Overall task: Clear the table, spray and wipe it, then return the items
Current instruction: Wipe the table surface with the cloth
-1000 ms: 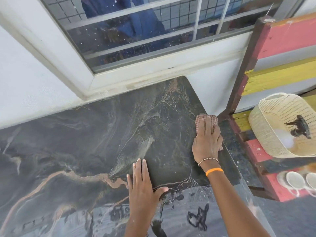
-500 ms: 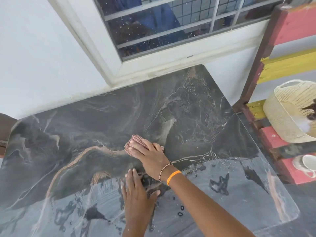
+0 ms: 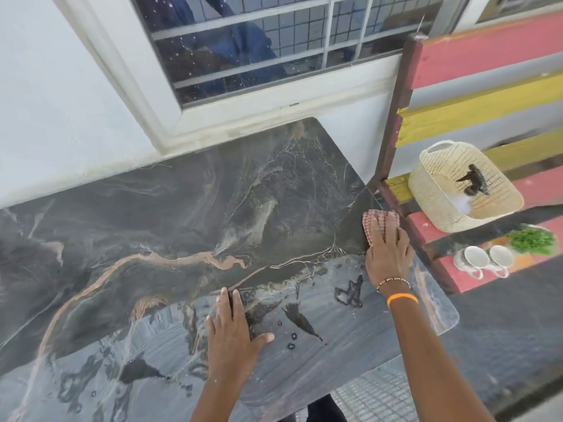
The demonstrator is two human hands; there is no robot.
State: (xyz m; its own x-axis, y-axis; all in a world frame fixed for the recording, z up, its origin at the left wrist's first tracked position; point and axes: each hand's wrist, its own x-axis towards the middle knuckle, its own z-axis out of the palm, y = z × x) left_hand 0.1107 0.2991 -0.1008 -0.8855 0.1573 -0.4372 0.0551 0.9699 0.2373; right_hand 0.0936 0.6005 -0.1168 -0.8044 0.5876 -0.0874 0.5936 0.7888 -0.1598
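a white wall and a barred window point(image 3: 243, 50) stand behind the dark marbled bench point(image 3: 182, 214), which we see bare of items. its near part shines wet, with streaks and a few beads of water; the far part looks duller. to the right is a slatted seat point(image 3: 487, 95) painted red and yellow, and on it sit a woven basket point(image 3: 441, 214) holding a spray bottle point(image 3: 473, 179), two white cups point(image 3: 487, 258) and a plate of greens point(image 3: 531, 240).

our right hand point(image 3: 388, 254) presses flat on a checked cloth point(image 3: 376, 222) at the bench's right edge, fingers spread over it, pinning it down rather than clenching it. our left hand point(image 3: 233, 336) lies open and empty on the wet near part, palm down, bracing us.

we judge the clearing and spraying done and the wiping in hand. the next move, as we read it, calls for drawing the cloth back across the wet band nearest us, where most water lies, keeping even pressure so no streaks stay. our left hand rests on wet ground and would have to lift for that pass. only then would the cups, plate and basket come back to the bench.
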